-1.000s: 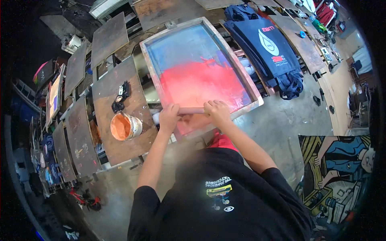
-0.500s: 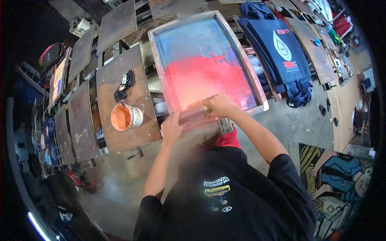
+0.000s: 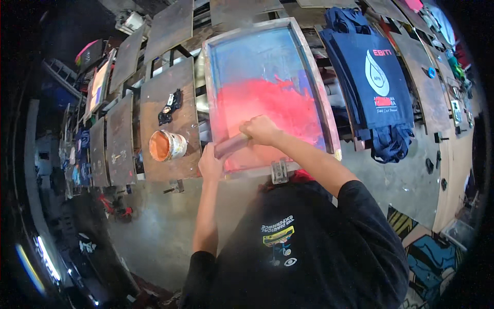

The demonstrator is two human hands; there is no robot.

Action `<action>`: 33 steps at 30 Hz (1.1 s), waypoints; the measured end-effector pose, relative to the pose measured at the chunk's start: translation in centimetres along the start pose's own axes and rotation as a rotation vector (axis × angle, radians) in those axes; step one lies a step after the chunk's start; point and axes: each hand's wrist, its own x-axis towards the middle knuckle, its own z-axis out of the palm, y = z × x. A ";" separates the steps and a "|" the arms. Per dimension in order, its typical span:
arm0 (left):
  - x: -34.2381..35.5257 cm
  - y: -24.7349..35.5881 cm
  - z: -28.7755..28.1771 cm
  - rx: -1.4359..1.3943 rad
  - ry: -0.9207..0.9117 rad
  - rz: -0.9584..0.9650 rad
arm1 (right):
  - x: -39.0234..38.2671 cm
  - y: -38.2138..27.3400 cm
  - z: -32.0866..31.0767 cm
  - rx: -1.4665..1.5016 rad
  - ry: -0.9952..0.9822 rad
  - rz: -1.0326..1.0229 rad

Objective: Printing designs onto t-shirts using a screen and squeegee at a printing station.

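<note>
Both my hands grip a squeegee (image 3: 231, 146), which lies slanted near the close end of a screen printing frame (image 3: 326, 105). My left hand (image 3: 210, 162) is closed round its lower left end, at the frame's near left corner. Farther in, my right hand (image 3: 261, 130) is wrapped round the other end. Red ink (image 3: 267, 103) covers the near half of the mesh, while the far half looks blue. The squeegee's blade edge is hidden from sight. A metal clamp (image 3: 279, 171) sits at the frame's near edge.
Left of the frame, a board (image 3: 149, 110) carries a bucket (image 3: 176, 146) of orange-red ink and a crumpled dark item (image 3: 171, 106). Printed navy tote bags (image 3: 355, 82) lie on the right. More boards line both sides.
The squeegee has moved left and slightly away, and now slants more. My right hand went farther in over the mesh. The whole view has shifted a little.
</note>
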 end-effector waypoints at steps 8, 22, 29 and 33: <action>-3.5 5.0 1.4 0.111 -0.128 0.008 | -6.5 0.9 -1.0 0.080 -0.049 -0.032; -6.3 5.6 7.7 0.211 0.486 -0.278 | 0.2 4.0 -0.2 -0.046 0.130 -0.382; -6.6 8.7 6.6 -0.036 0.436 -0.331 | -1.7 4.0 0.6 0.002 0.160 -0.314; -8.0 9.7 5.9 0.141 0.398 -0.153 | -3.7 3.7 0.3 -0.016 0.019 -0.224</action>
